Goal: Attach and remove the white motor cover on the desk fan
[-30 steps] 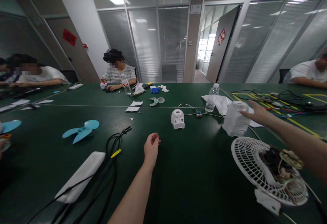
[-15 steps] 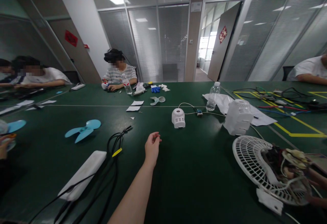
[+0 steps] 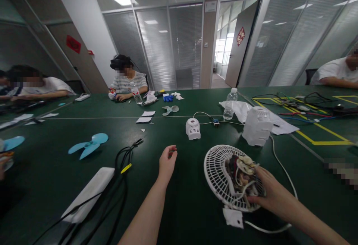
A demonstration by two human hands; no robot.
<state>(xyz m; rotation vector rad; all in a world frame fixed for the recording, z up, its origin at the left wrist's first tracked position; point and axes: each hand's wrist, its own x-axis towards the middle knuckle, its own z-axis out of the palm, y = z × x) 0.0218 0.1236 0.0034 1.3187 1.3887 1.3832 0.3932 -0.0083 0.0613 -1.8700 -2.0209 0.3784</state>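
My right hand (image 3: 265, 189) grips the motor assembly (image 3: 242, 174), a bundle of wires and dark parts on the back of a round white fan grille (image 3: 215, 168). A white bracket (image 3: 233, 217) and a white cable hang from the grille's near side. My left hand (image 3: 167, 159) is held over the green table with fingers curled loosely, nothing visible in it. Beyond the hands stands a small white vented fan housing (image 3: 192, 128), wired to a small blue circuit board (image 3: 216, 122). A larger white vented cover (image 3: 257, 125) is to its right.
A white power strip (image 3: 89, 194) with black cables lies at the left, near a blue fan blade (image 3: 90, 145). A clear bottle (image 3: 230, 104) stands beside white plastic sheeting. Another person (image 3: 127, 79) sits across the table; others sit at both sides.
My right hand has brought the fan grille and motor assembly leftward from the right edge, further over the table. My left hand stays almost where it was.
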